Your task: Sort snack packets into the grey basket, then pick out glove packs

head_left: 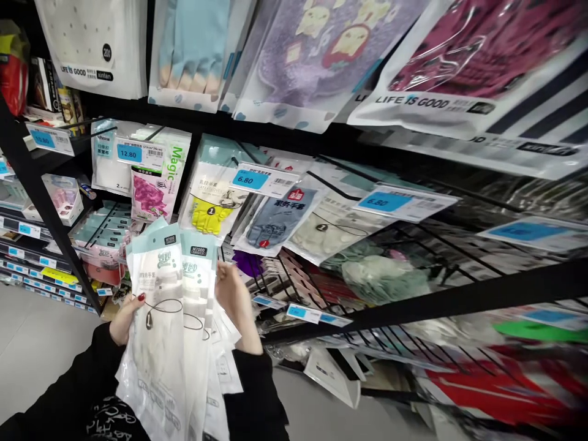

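A fanned stack of white and pale teal glove packets point(158, 343) is held upright in front of me, each with a black M7000 label at the top. My left hand point(125, 317) grips the stack from its left edge, thumb on the front packet and the other fingers hidden behind. At the right edge my right hand point(235, 305) curls round the packets, its fingertips partly hidden. Just beyond the stack hang a yellow latex glove packet point(211, 211) and a blue-grey glove packet point(278, 220) on hooks.
Larger packets, including a purple one point(312, 61), hang overhead. Price tags point(390, 201) jut out on hooks at middle height. A black shelf rail point(413, 300) slants across the right side. On the left stands a black upright point(50, 214), with grey floor point(27, 337) below.
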Motion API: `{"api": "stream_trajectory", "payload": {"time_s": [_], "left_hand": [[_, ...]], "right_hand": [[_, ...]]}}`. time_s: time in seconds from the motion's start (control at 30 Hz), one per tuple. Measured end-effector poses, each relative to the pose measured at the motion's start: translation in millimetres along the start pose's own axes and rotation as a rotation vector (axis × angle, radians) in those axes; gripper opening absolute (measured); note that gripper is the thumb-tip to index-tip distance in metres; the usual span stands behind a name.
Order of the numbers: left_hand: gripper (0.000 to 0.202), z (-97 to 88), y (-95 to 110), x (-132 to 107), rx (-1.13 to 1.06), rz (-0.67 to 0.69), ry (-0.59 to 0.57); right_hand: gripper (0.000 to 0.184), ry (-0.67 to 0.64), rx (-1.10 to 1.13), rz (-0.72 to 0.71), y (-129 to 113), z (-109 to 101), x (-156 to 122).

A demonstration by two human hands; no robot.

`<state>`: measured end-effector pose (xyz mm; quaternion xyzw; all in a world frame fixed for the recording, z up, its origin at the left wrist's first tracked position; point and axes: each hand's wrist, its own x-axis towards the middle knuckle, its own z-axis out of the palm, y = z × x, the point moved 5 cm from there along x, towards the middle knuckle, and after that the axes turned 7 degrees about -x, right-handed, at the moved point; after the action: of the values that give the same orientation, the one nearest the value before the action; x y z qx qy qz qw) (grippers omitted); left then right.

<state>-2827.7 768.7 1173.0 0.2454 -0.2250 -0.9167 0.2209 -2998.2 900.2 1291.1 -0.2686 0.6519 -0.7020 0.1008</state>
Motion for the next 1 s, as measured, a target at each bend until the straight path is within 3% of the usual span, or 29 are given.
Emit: {"api": "stream_trajectory", "payload": {"time_s": [0.1,0.2,0.27,0.33,0.57,0.7,0.8,0.9,1.0], "left_hand": [[0.027,0.7,16.7,-0.9,0.129,0.113,-0.027],[0.029,5.2,28.0,-4.5,0.312,0.235,-0.039],[0.03,6.6,27.8,-7.0,0.341,0.249,-0.026],[0.033,5.6,24.2,-8.6,0.318,0.227,-0.011],[0.041,-3.7,21.6,-8.8,0.194,0.201,0.02],[0.034,-8.6,26.9,-8.3,0.159,0.167,0.054],[0.04,-18.1,36.3,-8.3,0.171,0.167,0.1],[0.048,-34.5,51.0,-8.6,0.177,0.202,0.193],[0.043,-51.7,66.7,-9.2,0.17,0.238,0.278]], "right_hand": [[0.033,-0.045,-0.113,-0.066,-26.6,-5.4,-21.6],[0.026,-0.216,-0.6,-0.092,-45.9,15.1,-50.9],[0.023,-0.174,-0.877,-0.092,-48.4,26.8,-63.3],[0.023,-0.105,-0.955,-0.097,-44.1,35.0,-68.8],[0.02,-0.031,-0.555,-0.131,-27.7,30.3,-69.0],[0.02,0.144,-0.382,-0.167,-33.4,6.7,-62.5],[0.02,0.256,-0.277,-0.153,-36.3,-16.5,-57.3],[0.022,0.297,-0.17,-0.122,-41.6,-35.7,-55.8],[0.024,0.292,-0.051,-0.057,-44.9,-46.5,-56.5]]}}
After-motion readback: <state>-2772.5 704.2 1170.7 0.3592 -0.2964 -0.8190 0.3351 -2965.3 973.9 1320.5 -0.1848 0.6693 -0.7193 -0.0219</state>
